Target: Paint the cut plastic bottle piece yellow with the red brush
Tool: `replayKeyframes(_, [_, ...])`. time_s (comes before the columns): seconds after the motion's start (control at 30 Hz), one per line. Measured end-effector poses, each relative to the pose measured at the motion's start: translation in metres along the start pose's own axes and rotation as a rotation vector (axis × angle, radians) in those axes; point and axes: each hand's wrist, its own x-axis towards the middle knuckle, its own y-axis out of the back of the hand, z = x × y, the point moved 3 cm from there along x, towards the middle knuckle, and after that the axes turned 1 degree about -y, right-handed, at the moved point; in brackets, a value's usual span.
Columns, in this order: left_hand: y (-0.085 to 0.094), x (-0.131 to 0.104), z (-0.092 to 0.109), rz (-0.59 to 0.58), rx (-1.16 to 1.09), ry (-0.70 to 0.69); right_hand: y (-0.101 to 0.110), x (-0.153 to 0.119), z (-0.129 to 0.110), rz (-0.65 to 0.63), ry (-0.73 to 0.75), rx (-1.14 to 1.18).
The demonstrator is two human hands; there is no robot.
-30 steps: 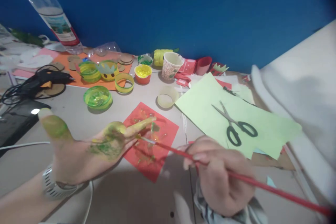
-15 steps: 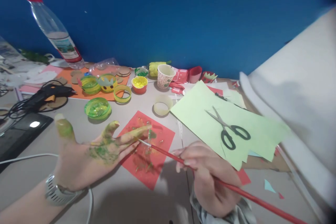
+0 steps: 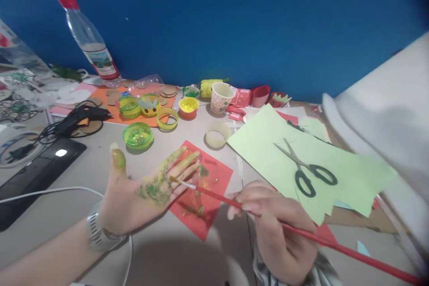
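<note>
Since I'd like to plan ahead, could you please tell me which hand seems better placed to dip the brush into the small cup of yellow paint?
Right, I'd judge: the right hand holds the brush, while the left hand is open, empty and smeared with paint.

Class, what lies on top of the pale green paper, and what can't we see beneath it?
Slightly open scissors lie on the pale green paper; whatever is under its middle is covered.

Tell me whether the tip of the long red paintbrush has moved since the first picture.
Yes: against the square red paper, the tip of the long red paintbrush has shifted slightly left, toward the left palm.
</note>
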Motion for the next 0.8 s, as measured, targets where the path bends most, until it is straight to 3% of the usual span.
replayKeyframes(0.13, [0.004,0.000,-0.004,-0.046,0.016,-0.038,-0.017,0.005,-0.006,-0.142,-0.026,0.051])
replayKeyframes(0.23, [0.006,0.000,-0.005,-0.063,0.003,-0.037,-0.019,0.005,-0.004,-0.118,-0.091,0.005])
replayKeyframes(0.33, [0.006,0.000,-0.004,-0.056,0.006,-0.042,-0.020,0.003,-0.005,-0.119,-0.026,0.067])
replayKeyframes(0.47, [0.006,0.000,-0.003,-0.052,0.038,-0.039,-0.023,0.001,-0.002,-0.132,-0.091,0.008])
replayKeyframes(0.63, [0.005,0.000,-0.004,-0.064,0.054,-0.027,-0.023,0.001,-0.005,-0.124,-0.019,0.067])
replayKeyframes(0.8, [0.006,0.000,-0.005,-0.038,0.017,-0.022,-0.020,0.001,-0.001,-0.110,-0.076,0.004])
